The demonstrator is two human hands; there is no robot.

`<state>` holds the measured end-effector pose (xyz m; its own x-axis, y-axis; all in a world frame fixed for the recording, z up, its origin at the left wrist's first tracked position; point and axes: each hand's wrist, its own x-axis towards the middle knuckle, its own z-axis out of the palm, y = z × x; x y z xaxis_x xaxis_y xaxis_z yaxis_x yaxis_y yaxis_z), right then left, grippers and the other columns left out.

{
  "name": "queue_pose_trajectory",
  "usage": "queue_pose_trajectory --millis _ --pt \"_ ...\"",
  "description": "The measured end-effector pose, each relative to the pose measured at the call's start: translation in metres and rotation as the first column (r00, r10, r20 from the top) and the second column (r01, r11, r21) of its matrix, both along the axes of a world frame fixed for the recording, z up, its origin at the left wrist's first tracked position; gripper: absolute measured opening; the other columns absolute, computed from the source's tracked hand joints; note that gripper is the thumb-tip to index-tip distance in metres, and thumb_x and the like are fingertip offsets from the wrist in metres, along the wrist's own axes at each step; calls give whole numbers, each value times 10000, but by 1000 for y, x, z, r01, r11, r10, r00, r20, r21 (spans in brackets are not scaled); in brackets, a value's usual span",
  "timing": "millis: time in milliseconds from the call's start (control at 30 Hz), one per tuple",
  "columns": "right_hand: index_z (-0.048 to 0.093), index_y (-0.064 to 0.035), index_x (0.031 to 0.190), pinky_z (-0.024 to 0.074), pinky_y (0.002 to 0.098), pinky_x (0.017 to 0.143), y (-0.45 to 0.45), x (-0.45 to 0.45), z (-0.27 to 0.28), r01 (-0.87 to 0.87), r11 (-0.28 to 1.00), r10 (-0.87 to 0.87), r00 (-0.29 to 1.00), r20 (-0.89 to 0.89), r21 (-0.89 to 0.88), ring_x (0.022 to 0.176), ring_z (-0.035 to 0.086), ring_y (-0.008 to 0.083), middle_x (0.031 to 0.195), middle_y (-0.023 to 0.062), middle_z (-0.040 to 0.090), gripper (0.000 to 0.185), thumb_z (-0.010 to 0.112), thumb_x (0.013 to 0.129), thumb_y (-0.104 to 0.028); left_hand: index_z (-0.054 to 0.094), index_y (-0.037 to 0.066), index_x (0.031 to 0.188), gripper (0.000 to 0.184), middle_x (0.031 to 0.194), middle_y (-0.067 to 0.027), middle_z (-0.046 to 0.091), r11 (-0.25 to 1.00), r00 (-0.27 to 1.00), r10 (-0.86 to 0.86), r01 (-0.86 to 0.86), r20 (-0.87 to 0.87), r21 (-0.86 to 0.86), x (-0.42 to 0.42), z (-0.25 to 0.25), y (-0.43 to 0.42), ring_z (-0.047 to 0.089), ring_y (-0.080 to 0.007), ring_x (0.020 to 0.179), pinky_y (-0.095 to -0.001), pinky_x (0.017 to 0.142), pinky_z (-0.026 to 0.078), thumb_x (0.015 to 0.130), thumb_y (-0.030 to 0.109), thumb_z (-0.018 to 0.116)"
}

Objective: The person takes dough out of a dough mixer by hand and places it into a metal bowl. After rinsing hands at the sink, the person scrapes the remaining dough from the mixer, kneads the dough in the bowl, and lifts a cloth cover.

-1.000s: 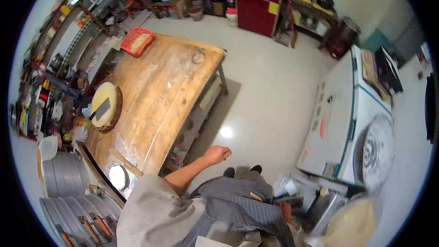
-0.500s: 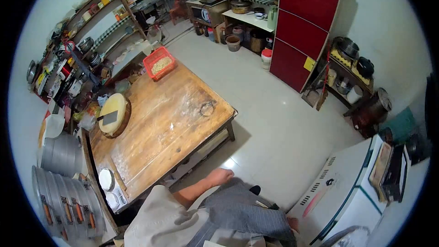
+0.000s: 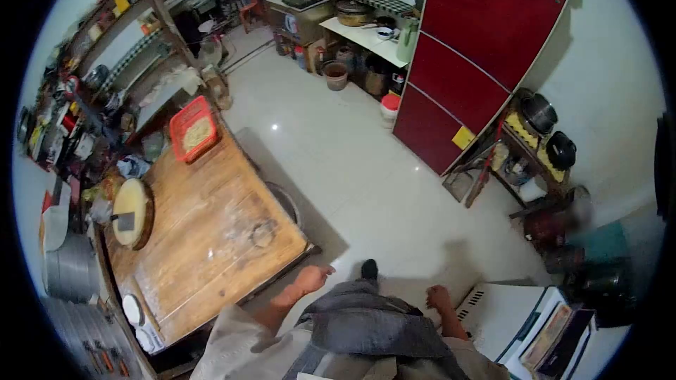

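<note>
My left hand [image 3: 315,279] hangs over the floor beside the near corner of the wooden table [image 3: 232,218]. It holds nothing, and its loosely bent fingers point forward. On the other side of my body, my right hand [image 3: 438,299] hangs next to the white chest appliance [image 3: 486,317], also without anything in it, its fingers loosely curled. A grey apron [image 3: 373,327] covers my front between the hands. On the table lie a round board [image 3: 132,204] with a cleaver [image 3: 125,222] on it, a rolling pin [image 3: 144,302] and a kitchen scale [image 3: 148,338].
A red basket [image 3: 198,109] of pale food stands at the table's far corner. Ahead is a tall dark-red cabinet [image 3: 465,49]. A low rack with pots [image 3: 539,112] stands at the right. Steamer trays [image 3: 84,338] are stacked left. Tiled floor [image 3: 345,148] runs between.
The view has moved forward and turned, so the table sits further left. My right hand, mostly hidden before, now shows fully. My left hand stays low beside the table.
</note>
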<state>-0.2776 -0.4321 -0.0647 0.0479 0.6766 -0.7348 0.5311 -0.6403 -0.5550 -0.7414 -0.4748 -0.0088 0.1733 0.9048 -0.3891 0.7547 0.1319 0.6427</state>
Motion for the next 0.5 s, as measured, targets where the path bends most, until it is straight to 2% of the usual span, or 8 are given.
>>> queue_pose_trajectory --millis 33,100,200,300,400,433,467,500 --pt "604 30 782 535 369 604 19 -24 39 38 998 -35 998 55 -50 610 628 243 688 151 615 203 594 834 -166 637 106 1084 325 1015 -134 672 999 999 -35 34 16 41 1 5 31 636 -328 936 -426 811 506 798 45 496" --pt "602 30 787 531 370 566 44 -9 5 -144 989 141 987 80 22 587 624 239 674 146 611 202 599 844 -164 636 106 1085 309 1030 -140 662 991 996 -92 94 -21 99 2 28 90 629 -337 937 -435 810 502 813 71 494" --pt "599 31 796 524 372 508 72 31 -67 -400 902 380 914 141 160 553 619 234 653 139 604 201 607 859 -160 633 105 1096 305 1046 -140 654 988 993 -112 109 22 105 -14 29 169 621 -342 945 -441 810 498 823 92 498" --pt "598 34 776 528 401 500 123 45 -86 -333 942 332 943 25 48 559 621 260 643 154 604 248 593 880 -191 629 100 1108 307 1053 -139 650 988 997 -73 74 -11 133 -45 28 235 613 -349 956 -446 815 493 828 108 504" --pt "593 2 750 534 433 509 196 35 -98 -264 938 266 964 -23 -223 566 623 257 633 136 601 252 549 902 -195 639 89 1087 285 1045 -161 647 999 998 49 -48 -47 25 -78 14 290 611 -369 945 -446 816 491 845 121 492" --pt "615 -25 794 532 438 565 229 25 -101 -522 834 542 836 89 -179 628 635 270 693 136 621 208 585 847 -224 644 84 1078 282 1042 -168 647 992 990 124 -124 -63 4 -91 4 304 610 -374 943 -444 814 492 851 118 479" --pt "638 -52 838 530 443 620 268 12 -103 -741 652 757 620 207 -161 690 646 284 753 137 642 206 621 792 -252 652 86 1068 295 1053 -179 642 996 994 84 -84 -63 11 -106 -4 319 608 -382 951 -446 827 486 871 138 439" --pt "660 -79 881 529 448 676 313 -4 -108 -897 408 882 340 327 -169 752 657 297 813 137 662 247 657 738 -280 652 86 1068 295 1053 -179 642 994 992 104 -104 -67 15 -119 -14 332 608 -382 951 -446 827 486 871 138 439"
